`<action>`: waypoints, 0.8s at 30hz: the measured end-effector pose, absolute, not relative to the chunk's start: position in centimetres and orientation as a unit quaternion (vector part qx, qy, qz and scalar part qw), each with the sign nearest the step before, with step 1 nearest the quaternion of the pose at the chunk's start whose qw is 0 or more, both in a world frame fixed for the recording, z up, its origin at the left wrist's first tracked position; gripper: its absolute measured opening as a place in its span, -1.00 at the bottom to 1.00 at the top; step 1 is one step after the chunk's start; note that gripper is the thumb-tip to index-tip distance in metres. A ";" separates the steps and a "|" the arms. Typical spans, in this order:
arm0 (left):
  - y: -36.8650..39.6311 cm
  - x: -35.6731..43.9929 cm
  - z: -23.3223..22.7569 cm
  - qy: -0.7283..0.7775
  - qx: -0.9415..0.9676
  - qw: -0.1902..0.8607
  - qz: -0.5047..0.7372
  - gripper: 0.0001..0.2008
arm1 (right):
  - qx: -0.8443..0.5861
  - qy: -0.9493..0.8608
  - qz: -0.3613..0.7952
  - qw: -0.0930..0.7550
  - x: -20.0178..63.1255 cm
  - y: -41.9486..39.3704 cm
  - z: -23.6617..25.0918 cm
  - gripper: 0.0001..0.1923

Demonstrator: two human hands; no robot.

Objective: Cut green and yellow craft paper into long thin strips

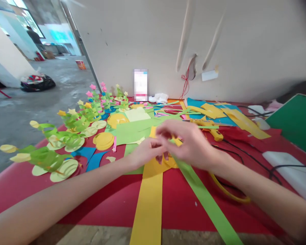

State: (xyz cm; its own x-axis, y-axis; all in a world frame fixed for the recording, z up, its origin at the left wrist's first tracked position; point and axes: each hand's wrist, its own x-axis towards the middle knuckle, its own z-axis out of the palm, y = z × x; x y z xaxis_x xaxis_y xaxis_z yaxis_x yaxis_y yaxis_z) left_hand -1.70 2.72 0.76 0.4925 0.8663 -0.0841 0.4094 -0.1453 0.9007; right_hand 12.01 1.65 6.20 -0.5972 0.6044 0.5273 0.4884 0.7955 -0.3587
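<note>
Matt paper strips, yellow (148, 200) and green (206, 200), on red cloth (183, 204).

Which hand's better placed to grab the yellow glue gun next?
Right, probably. The right hand sits just beside the yellow glue gun, while the left hand is farther off, pinching the yellow strip where it meets the green strip.

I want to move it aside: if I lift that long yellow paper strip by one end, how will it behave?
The yellow strip looks thin and flat, so it would probably droop and weigh little. Its end overhangs the table edge, so a push may slide it off.
</note>
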 end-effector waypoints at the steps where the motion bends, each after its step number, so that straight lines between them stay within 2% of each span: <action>1: 2.7 -1.9 1.3 0.428 0.718 0.493 0.239 -0.69 | -0.373 -0.845 0.119 0.364 12.8 2.0 6.2 -0.92; 4: 2.5 -2.2 2.9 0.404 0.718 0.507 0.252 -0.63 | -0.459 -0.768 0.224 0.386 14.1 2.4 5.8 -0.89; 7: 2.3 -2.3 4.2 0.396 0.723 0.503 0.258 -0.61 | -0.453 -0.763 0.308 0.344 14.1 2.1 5.4 -0.78; 9: 2.1 -2.3 4.7 0.389 0.728 0.504 0.253 -0.60 | -0.437 -0.761 0.329 0.348 14.0 1.8 5.3 -0.74; 13: 1.6 -2.2 5.1 0.392 0.729 0.508 0.239 -0.60 | -0.415 -0.766 0.327 0.366 14.2 1.5 5.3 -0.71; 24: 1.5 -2.3 5.6 0.385 0.694 0.579 0.188 -0.69 | -0.427 -0.791 0.279 0.339 14.3 1.3 4.7 -0.70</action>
State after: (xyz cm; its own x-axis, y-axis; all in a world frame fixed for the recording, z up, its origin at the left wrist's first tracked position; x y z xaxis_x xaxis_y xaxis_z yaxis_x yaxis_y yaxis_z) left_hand -2.30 1.47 5.61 0.6325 0.7522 -0.1847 0.3165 -0.0334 0.9480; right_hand 14.33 1.33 4.70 -0.4064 0.8638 0.2977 0.4853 0.4802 -0.7307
